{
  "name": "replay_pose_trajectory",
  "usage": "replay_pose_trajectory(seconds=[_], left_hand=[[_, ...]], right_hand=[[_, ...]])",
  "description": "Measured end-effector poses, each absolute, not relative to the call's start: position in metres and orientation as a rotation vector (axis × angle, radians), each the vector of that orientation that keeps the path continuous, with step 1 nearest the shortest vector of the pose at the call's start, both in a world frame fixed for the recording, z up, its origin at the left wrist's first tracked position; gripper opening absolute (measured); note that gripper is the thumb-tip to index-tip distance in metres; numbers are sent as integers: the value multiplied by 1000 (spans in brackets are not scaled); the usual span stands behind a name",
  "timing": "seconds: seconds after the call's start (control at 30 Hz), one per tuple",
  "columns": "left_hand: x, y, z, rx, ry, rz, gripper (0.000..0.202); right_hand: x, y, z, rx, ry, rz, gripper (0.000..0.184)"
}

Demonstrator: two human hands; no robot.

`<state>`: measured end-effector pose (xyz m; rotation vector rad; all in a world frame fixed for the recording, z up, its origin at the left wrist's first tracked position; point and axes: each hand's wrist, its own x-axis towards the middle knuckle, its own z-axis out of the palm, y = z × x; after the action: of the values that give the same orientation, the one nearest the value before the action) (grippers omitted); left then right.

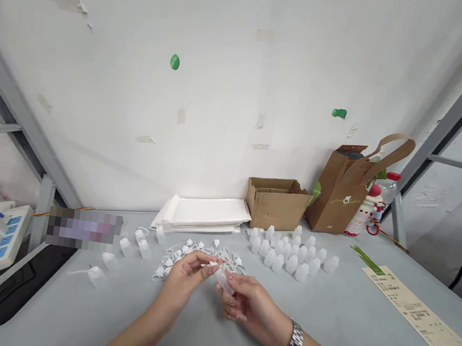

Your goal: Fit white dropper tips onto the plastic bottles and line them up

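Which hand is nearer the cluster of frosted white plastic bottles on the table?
Right. The right hand sits in front of the frosted white plastic bottles, not touching them; the left hand is farther, to their left.

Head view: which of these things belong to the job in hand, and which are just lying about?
Job in hand:
left hand, pinching a small white cap
right hand, holding a translucent plastic bottle
heap of white corded caps
group of white plastic bottles

Lying about:
cardboard box
brown paper bag
stack of white paper
printed paper strip
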<state>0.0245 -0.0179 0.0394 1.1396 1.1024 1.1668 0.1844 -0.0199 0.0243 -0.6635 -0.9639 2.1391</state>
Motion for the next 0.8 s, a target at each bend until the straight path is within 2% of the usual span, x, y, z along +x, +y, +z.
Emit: replay_pose_trajectory(seconds=[0.2,0.4,0.57,0.8], left_hand=[[25,-19,43,1155,1059,1180,21],[27,-18,35,1271,1143,1215,20],[28,-18,34,1217,1191,1263,22],[27,-18,38,1112,1152,1180,26]], right_hand=[[185,-18,18,-571,-959,2232,34],[182,-21,19,-722,-1121,2079,45],[179,-24,22,-919,-1176,1923,45],[179,-26,25,-869,-1155,1892,40]])
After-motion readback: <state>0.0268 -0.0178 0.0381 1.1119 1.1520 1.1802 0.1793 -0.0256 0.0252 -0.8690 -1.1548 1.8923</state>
